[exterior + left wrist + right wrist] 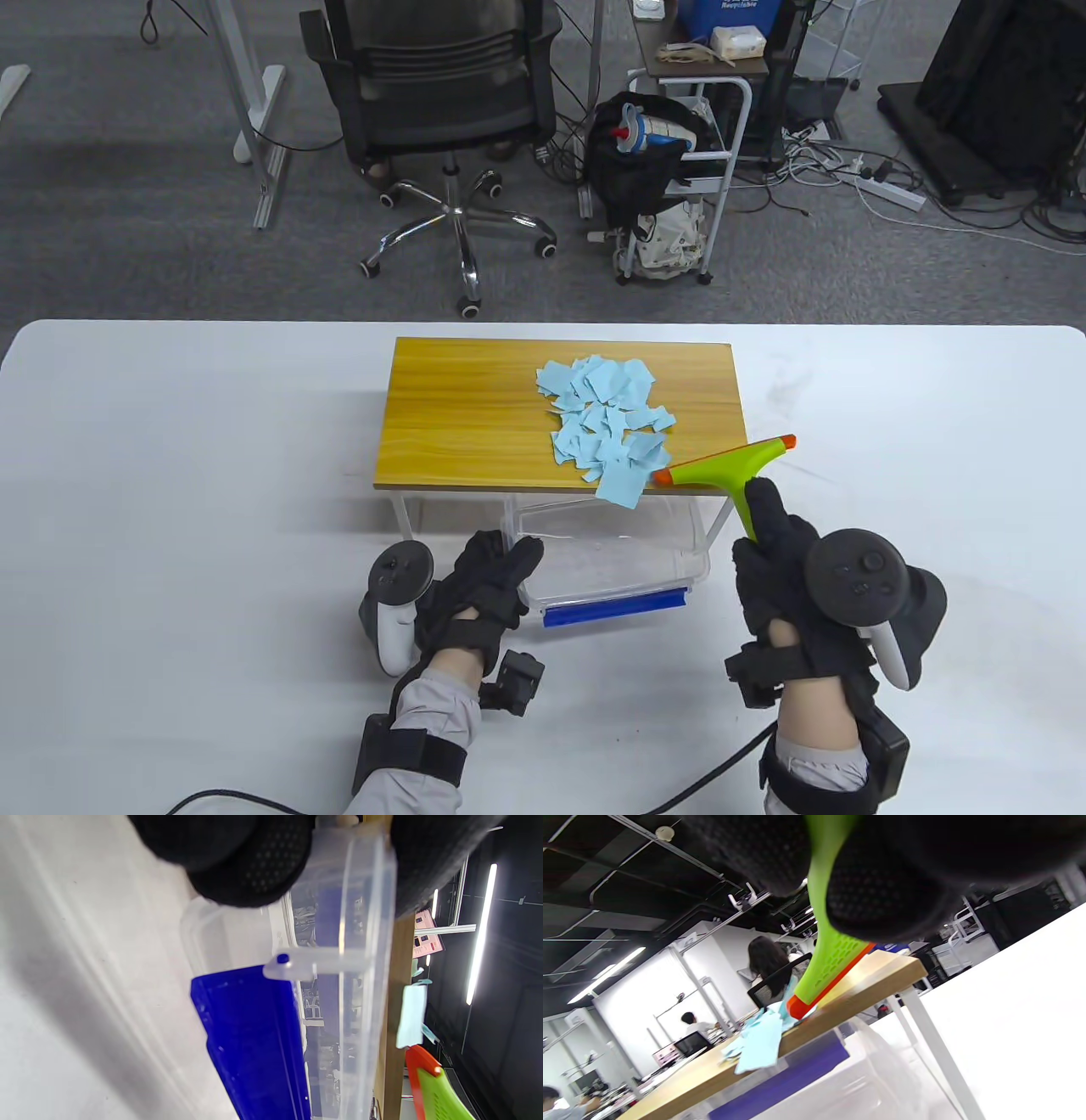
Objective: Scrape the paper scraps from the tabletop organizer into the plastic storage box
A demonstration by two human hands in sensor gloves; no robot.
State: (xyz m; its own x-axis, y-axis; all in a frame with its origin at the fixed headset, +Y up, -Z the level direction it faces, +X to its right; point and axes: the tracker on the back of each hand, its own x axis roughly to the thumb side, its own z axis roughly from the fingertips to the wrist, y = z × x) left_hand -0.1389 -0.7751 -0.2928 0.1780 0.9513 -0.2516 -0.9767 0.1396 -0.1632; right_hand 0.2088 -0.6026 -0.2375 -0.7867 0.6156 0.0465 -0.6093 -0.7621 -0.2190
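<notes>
Right hand (793,564) grips the green handle of the scraper (728,472), fingers wrapped round it; scraper's orange-edged blade sits on the near right part of the wooden shelf (475,416), right beside the paper bits. Light blue paper scraps (607,416) lie in a loose pile on the shelf's right half, w/ one bigger piece (759,1046) hanging over the near edge, above the box. Clear plastic box (615,552) stands on the white table (170,475) under the shelf's near edge, partly tucked between its white legs, blue latch (612,608) on the near side. Left hand (484,586) holds the box at its near left corner, fingers over the rim, thumb outside the wall in the left wrist view
</notes>
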